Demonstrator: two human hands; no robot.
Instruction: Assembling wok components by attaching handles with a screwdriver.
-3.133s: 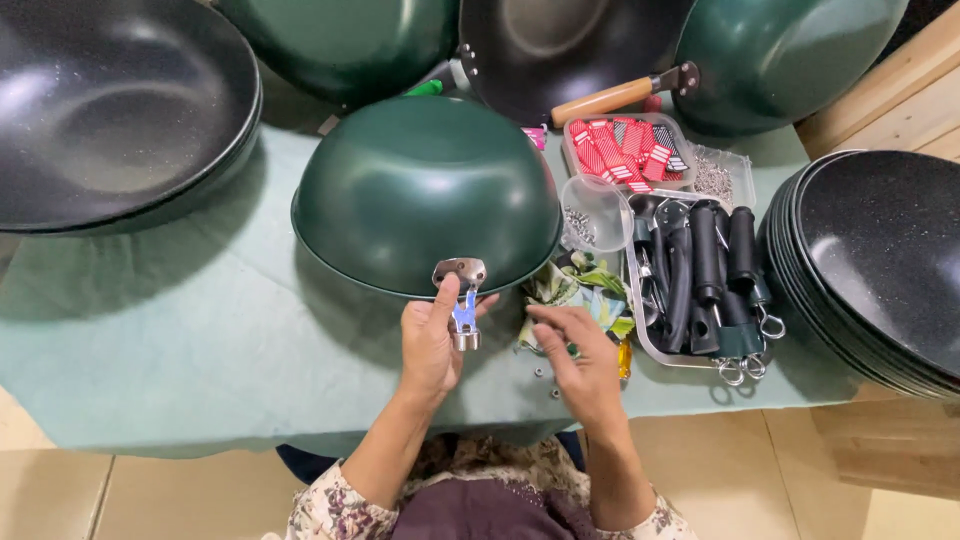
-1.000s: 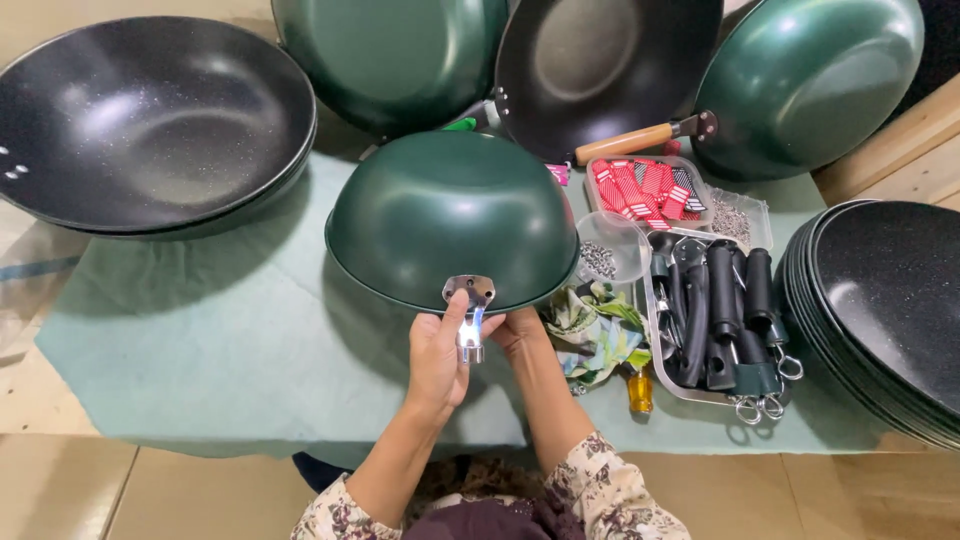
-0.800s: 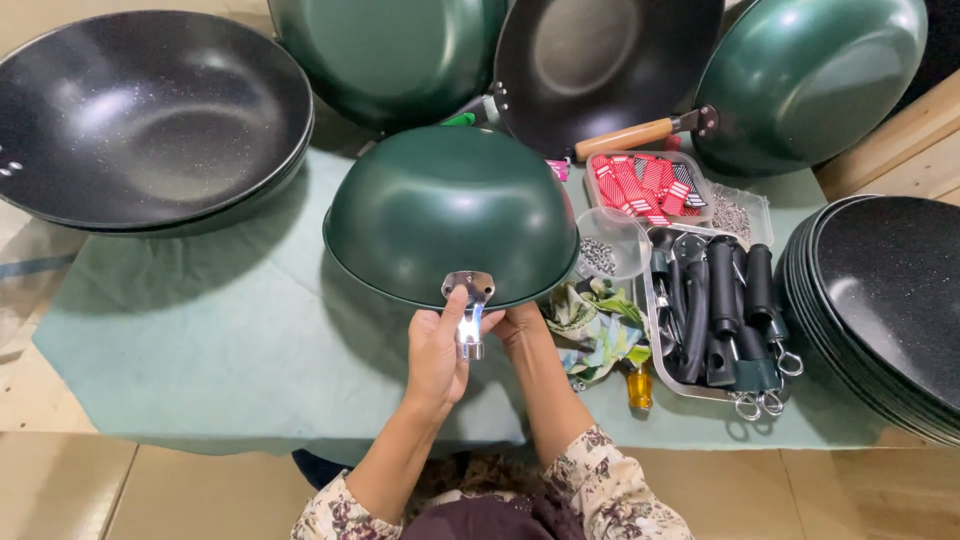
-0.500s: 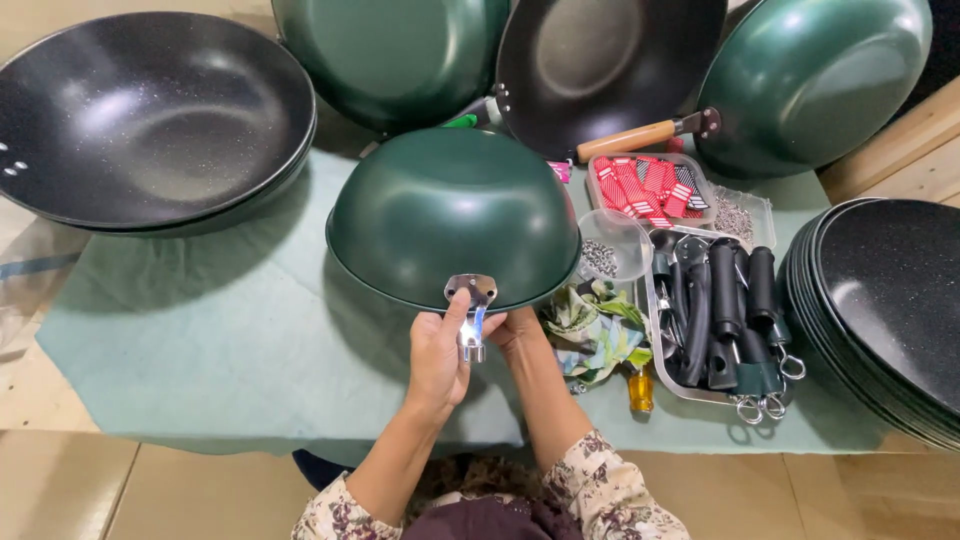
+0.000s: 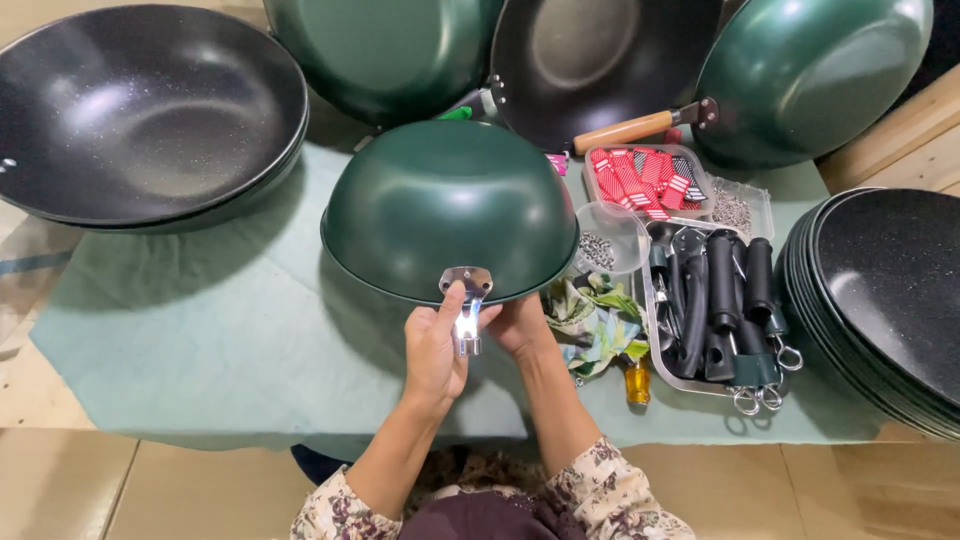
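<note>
Your left hand (image 5: 435, 350) pinches the metal handle bracket (image 5: 466, 285) at 6 o'clock of the upturned green wok (image 5: 450, 205); your right hand (image 5: 520, 325) steadies the rim. No handle is mounted yet.

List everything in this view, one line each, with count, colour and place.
upturned wok: one, dark green, centre of the cloth, bottom up
metal handle bracket: one, silver, on the wok's near rim
stacked woks: a pile, count unclear, black speckled inside, far left
leaning woks: three, green outside, along the back; the middle one shows a wooden handle
nested pans: a pile, black speckled, right edge
tray of handles: one, black handles, right of centre
red parts box: one, clear, behind the tray
cloth: one, pale green, covering the table
left hand: at the bracket
right hand: at the wok's rim beside the bracket
</note>
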